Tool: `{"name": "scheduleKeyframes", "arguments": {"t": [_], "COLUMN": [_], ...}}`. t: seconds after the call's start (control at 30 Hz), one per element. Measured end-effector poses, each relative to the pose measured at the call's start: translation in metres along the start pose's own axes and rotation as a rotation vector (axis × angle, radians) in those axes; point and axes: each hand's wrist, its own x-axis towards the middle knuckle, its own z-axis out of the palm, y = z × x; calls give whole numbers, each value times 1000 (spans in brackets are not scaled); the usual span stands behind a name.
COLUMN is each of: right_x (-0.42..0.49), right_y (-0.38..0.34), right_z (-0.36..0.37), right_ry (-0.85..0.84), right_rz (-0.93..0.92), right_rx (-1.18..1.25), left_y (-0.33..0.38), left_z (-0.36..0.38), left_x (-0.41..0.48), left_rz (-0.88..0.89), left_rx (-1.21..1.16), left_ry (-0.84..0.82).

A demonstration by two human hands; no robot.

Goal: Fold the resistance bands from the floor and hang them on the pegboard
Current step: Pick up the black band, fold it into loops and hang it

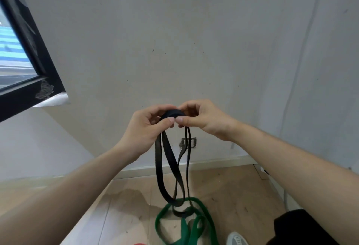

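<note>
L hand (149, 126) + R hand (198, 118) both pinch black resistance band (171, 163) top, gathering folds; loops dangle below hands, over green band (184, 223) on floor (120, 211).

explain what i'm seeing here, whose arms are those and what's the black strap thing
There is no machine here: the grips are a person's two bare hands. The one picture comes from a camera worn on that person's head, looking forward and down, so the arms reach in from the bottom corners. The left hand and the right hand meet in the middle, and both pinch the gathered top of a black resistance band, a long stretchy exercise loop. Its strands hang down in loops towards the wooden floor, where a green resistance band lies in a loose heap. Behind is a plain wall, with a window at the left. The pegboard is not in view.
</note>
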Motion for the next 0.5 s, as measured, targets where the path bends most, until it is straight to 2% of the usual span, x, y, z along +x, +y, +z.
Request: {"name": "scheduleKeyframes", "arguments": {"t": [0.2, 0.5], "right_x": [0, 1], "right_y": [-15, -23], "right_z": [-2, -36], "right_ry": [109, 464], "right_rz": [-64, -97], "right_rx": [15, 213], "left_y": [-4, -8], "left_z": [-4, -8], "left_x": [-3, -2], "left_rz": [-55, -80], "left_rx": [90, 102], "left_ry": [-67, -64]}}
